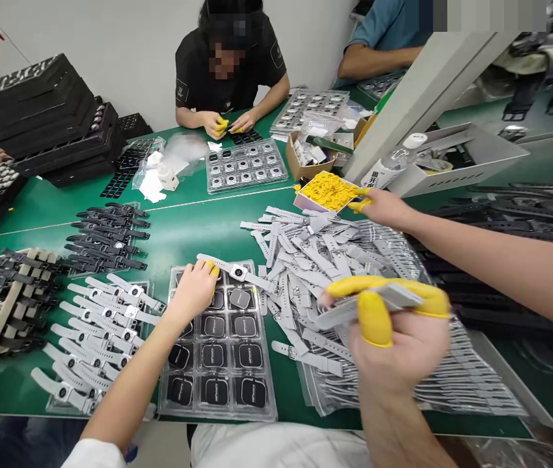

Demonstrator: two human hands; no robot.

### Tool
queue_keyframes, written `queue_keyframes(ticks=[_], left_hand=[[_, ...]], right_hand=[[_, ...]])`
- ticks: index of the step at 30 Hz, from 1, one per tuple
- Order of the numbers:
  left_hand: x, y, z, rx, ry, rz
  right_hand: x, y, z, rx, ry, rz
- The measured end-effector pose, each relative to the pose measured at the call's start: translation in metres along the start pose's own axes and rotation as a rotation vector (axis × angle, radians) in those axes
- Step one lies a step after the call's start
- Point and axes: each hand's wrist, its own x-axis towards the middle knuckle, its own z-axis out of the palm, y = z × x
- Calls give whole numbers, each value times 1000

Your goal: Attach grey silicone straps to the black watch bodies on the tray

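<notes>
My left hand is closed on the light grey strap of a smartwatch, with a yellow finger cot on one finger. The watch lies over the upper part of a clear plastic tray, whose compartments hold dark square watch cases. Closer to the camera and slightly blurred, my right hand pinches a grey watch strap between thumb and finger, both in yellow cots. Beneath it spreads a heap of loose grey straps. Finished-looking grey watches lie in rows left of the tray.
A co-worker's hand from the right touches a box of yellow finger cots. Across the table a person works beside another watch tray. Black watches and stacked black trays stand left. A bottle stands behind.
</notes>
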Motion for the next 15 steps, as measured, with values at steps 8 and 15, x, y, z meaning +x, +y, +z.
queue_keyframes(ticks=[8, 15], left_hand=[[-6, -2, -20, -606, 112, -225], [-9, 46, -8, -1185, 302, 13]], right_hand=[[-19, 38, 39, 430, -442, 799], [-42, 81, 51, 303, -636, 912]])
